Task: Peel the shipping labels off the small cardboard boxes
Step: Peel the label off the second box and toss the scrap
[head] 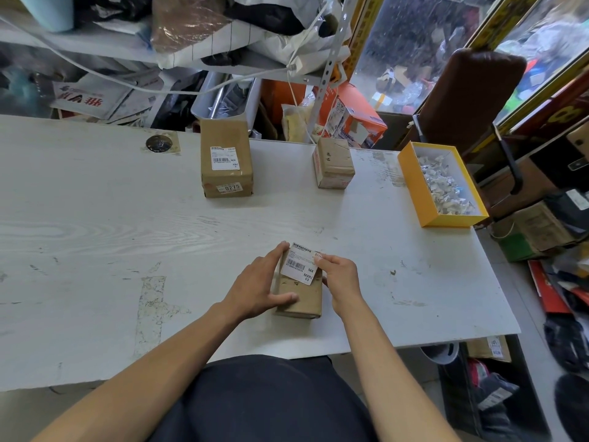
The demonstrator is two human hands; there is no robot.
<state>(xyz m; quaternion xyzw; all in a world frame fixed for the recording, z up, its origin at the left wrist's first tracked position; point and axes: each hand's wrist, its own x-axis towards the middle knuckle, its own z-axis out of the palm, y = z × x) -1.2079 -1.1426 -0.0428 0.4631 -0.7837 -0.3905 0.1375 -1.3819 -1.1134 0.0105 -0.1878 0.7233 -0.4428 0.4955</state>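
Observation:
A small brown cardboard box (304, 299) lies near the front edge of the white table (127, 224). My left hand (261, 282) holds the box from its left side, thumb across the top. A white shipping label (301, 263) with a barcode stands partly lifted off the box's far end, and my right hand (338, 272) pinches its right edge. Farther back stand a taller box (226, 161) with two white labels and a smaller box (334, 164) with no white label showing.
A yellow open box (411, 183) full of crumpled label scraps sits at the table's right edge. A round dark disc (158, 143) lies at the back left. Cluttered shelves rise behind the table, and a brown chair back (468, 90) stands at the right.

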